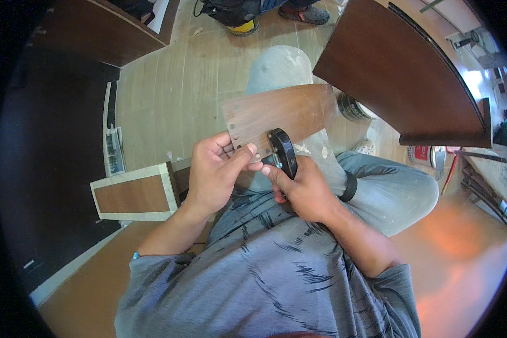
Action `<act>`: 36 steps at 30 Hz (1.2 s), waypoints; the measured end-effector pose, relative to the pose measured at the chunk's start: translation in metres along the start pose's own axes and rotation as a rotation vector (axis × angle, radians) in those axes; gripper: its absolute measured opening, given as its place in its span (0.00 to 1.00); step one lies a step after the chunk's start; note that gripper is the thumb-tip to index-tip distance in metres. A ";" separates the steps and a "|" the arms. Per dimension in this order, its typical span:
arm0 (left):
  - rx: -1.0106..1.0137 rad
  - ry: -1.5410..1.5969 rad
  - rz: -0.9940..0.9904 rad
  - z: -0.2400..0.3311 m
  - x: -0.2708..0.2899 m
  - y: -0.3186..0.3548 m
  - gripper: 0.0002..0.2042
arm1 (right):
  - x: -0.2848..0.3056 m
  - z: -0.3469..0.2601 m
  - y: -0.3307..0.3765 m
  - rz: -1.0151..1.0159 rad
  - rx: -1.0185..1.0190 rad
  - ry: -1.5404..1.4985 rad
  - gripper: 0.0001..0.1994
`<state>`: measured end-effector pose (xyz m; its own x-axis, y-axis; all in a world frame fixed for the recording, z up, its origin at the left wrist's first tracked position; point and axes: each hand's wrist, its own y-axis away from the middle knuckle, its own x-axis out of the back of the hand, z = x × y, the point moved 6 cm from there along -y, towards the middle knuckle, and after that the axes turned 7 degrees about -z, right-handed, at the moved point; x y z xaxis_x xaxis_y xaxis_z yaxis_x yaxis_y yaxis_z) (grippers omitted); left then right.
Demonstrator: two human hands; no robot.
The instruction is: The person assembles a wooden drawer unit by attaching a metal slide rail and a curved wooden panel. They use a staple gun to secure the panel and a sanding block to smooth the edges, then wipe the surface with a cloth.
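Observation:
A thin brown wood-grain sheet (284, 110) lies across my lap and knee, its left edge dotted with several small round holes. My left hand (217, 169) is closed on the near left corner of the sheet, thumb on top. A black hand tool (286, 152) with a rounded head and small metal parts rests at the sheet's near edge. My right hand (304, 188) grips this tool, its fingers wrapped around the body. The two thumbs almost meet beside the tool's metal part. Whether something small sits between the left fingertips, I cannot tell.
Dark panels (56, 129) stand on the left, with a pale-edged wooden box (132, 197) near my left elbow. At right are a large brown board (400, 62), a can (355, 107) and another can (425, 156). Another person's shoe (304, 15) shows on the far floor.

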<state>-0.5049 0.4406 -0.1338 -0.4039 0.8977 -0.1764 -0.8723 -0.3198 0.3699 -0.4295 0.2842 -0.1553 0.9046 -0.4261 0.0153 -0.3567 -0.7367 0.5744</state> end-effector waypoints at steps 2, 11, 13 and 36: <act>0.012 -0.013 0.003 -0.001 0.000 0.000 0.09 | -0.001 0.002 -0.001 0.014 -0.004 -0.035 0.20; 0.000 -0.022 -0.011 0.004 -0.009 0.003 0.08 | 0.004 0.004 0.004 0.066 -0.059 -0.032 0.21; -0.011 -0.015 -0.017 0.003 -0.011 0.003 0.08 | 0.007 0.001 0.005 0.085 -0.042 -0.007 0.21; -0.131 -0.042 0.073 0.015 0.014 -0.036 0.09 | 0.108 0.001 0.085 -0.272 0.044 -0.288 0.34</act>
<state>-0.4749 0.4694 -0.1365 -0.4581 0.8816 -0.1136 -0.8706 -0.4193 0.2574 -0.3627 0.1749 -0.1060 0.8672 -0.3372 -0.3664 -0.1284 -0.8623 0.4899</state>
